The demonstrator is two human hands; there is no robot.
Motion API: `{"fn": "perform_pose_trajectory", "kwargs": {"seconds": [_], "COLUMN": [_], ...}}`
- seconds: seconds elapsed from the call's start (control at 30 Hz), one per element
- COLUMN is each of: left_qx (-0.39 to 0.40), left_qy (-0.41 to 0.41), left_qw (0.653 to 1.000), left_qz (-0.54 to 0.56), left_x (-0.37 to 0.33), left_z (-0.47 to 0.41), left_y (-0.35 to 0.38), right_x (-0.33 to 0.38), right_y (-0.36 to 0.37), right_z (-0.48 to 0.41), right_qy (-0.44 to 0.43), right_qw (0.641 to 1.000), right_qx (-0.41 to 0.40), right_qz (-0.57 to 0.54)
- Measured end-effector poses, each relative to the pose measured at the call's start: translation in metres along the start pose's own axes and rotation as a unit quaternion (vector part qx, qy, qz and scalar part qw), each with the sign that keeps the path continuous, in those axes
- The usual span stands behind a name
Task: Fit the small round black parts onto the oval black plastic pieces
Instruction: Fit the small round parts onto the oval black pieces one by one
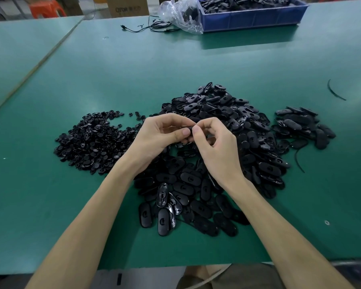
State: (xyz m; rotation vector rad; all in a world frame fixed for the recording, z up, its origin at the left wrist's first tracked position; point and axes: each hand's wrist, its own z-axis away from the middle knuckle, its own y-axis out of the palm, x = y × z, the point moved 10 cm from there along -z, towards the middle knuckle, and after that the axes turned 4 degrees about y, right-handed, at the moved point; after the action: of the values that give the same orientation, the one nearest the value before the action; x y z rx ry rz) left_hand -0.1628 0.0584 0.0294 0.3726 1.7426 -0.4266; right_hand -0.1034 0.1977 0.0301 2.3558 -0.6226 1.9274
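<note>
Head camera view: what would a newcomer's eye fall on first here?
A big heap of oval black plastic pieces sprawls across the middle of the green table, with a pile of small round black parts to its left. Above the heap, the left-hand grip and right-hand grip meet, both pinching one black piece between their fingertips. A blue crate of more dark parts sits at the far right.

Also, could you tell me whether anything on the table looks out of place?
Yes: a thin curved black strip lies alone on the green mat at far right, away from every pile, and a similar strip pokes out beside the oval pieces. The left hand and right hand pinch a black part.
</note>
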Motion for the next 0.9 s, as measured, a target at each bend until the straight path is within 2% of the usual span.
{"fn": "perform_pose_trajectory", "kwargs": {"seconds": [0.47, 0.9], "left_qx": [-0.016, -0.051], "left_qy": [-0.011, -0.053], "left_qw": [0.999, 0.989], "left_qz": [-0.050, -0.127], "left_x": [-0.003, -0.002], "left_z": [0.002, 0.006], "left_y": [-0.004, -0.002], "right_x": [0.000, -0.004], "right_y": [-0.002, 0.007], "right_z": [0.000, 0.000], "right_qy": [-0.027, -0.030], "right_qw": [0.999, 0.999], "right_qx": [-0.018, 0.015], "right_qz": [0.007, 0.027]}}
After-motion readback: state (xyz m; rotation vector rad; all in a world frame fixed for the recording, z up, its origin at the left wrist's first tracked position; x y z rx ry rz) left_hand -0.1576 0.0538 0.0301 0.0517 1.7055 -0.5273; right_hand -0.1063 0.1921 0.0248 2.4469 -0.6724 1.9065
